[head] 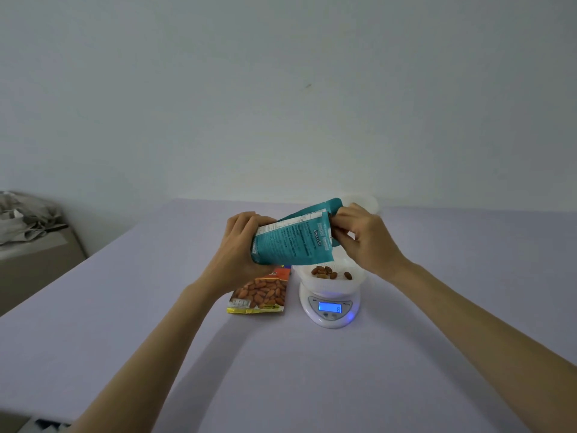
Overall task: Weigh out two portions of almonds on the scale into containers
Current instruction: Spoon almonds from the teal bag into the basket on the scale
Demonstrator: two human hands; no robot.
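Observation:
A teal almond bag (pixel 293 242) is held tilted above the table, its open mouth toward the right. My left hand (pixel 240 245) grips its lower end. My right hand (pixel 359 235) pinches the mouth of the bag. Just below, a white container (pixel 359 278) sits on a white digital scale (pixel 327 307) with a lit blue display. Several almonds (pixel 327 273) lie in the container.
An orange almond packet (pixel 259 293) lies flat left of the scale. A second white container (pixel 368 203) stands behind my right hand, mostly hidden. The table (pixel 281 370) has a pale lilac top. A bed with crumpled cloth (pixel 25 223) is at the far left.

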